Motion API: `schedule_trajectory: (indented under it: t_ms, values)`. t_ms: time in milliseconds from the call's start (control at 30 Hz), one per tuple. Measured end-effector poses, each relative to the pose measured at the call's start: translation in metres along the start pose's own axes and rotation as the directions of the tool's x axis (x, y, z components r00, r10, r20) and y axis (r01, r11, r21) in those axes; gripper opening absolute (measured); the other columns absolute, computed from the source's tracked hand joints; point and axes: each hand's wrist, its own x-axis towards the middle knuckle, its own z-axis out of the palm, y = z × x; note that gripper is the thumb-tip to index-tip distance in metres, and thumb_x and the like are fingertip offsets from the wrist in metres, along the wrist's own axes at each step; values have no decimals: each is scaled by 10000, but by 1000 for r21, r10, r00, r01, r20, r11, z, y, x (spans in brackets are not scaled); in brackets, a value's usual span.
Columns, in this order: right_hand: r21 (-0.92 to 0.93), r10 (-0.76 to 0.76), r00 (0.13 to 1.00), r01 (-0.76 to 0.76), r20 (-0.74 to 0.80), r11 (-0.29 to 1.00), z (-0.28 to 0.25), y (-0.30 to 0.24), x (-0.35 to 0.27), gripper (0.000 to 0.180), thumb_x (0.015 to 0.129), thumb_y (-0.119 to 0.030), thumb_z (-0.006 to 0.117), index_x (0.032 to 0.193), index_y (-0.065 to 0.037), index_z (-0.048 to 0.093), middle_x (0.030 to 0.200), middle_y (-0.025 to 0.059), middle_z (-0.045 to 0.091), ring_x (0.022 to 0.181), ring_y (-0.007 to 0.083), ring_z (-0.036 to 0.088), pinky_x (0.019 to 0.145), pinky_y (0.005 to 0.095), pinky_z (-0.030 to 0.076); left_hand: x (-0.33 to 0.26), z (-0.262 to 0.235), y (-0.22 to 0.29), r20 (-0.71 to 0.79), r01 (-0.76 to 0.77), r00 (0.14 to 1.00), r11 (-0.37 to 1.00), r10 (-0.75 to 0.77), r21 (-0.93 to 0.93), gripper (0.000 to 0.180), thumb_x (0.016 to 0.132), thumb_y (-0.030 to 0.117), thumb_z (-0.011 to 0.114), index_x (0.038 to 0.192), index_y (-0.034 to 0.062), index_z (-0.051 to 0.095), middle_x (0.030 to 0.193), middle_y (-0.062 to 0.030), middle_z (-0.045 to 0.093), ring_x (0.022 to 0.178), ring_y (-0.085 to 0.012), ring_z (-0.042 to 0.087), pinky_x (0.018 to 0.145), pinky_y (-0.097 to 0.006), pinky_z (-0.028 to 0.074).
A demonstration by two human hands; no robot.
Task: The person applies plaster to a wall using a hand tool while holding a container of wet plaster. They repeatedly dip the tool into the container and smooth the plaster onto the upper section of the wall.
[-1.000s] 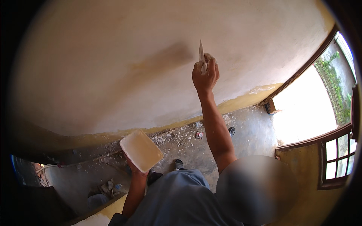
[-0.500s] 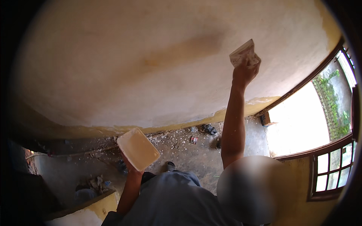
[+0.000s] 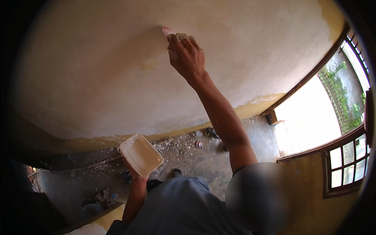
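Observation:
My right hand (image 3: 188, 56) is raised to the wall (image 3: 105, 78), its fingers wrapped round a putty knife (image 3: 167, 31). Most of the knife is hidden by my fingers; a pinkish-white edge shows past them, at the wall. White filler covers much of the wall, with a yellowish patch left of my forearm. Low on the left, my left hand (image 3: 136, 173) grips a cream rectangular plastic tub (image 3: 156, 166) from below, tilted so its inside shows. Pale material coats the inside of the tub.
White crumbs and litter (image 3: 176, 148) lie on the concrete floor (image 3: 196, 164) along the wall's foot. A bright doorway (image 3: 305, 117) and a brown-framed window (image 3: 348, 168) stand at the right. A cardboard box (image 3: 272, 117) sits by the doorway. Rubble (image 3: 103, 197) lies at lower left.
My right hand has swept left and slightly up across the wall with the putty knife, its blade turning edge-on. The tub in my left hand has barely moved.

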Motion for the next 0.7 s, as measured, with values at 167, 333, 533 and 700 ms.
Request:
schedule_trajectory:
  t_ms: [167,333,533,700]
  values:
    - [-211,-303,914,251,-271,945,-32,4,62,433,748,-121,755,1161,-181,638,1143,62,608,1043,322,579,867,468,484,0,-4,1,-57,-13,998,998,16,57,654,954,616,434,1467,211,411,1445,-39,500,1308,-292,499,1054,-547,432]
    - [-170,-273,957,287,100,943,-2,18,-5,390,815,-140,715,1181,-209,602,1112,41,627,1036,309,602,867,490,502,0,10,4,-89,-69,993,997,73,40,624,969,605,409,1433,189,453,1391,-43,545,1251,-286,545,1019,-515,469]
    - [93,577,786,-572,-225,815,-88,49,69,220,896,-95,484,1093,-33,560,1012,188,663,917,349,647,804,462,526,1,8,-4,-109,-6,994,1000,8,21,626,973,612,403,1408,168,476,1341,-47,573,1211,-276,573,993,-489,494]
    - [-48,659,732,-675,-173,737,-60,59,92,259,874,-99,537,1117,-10,529,1085,197,652,987,371,646,812,480,540,-1,5,-2,-101,-8,995,1000,10,21,617,972,602,395,1431,195,460,1387,-31,550,1249,-275,550,1025,-509,464]
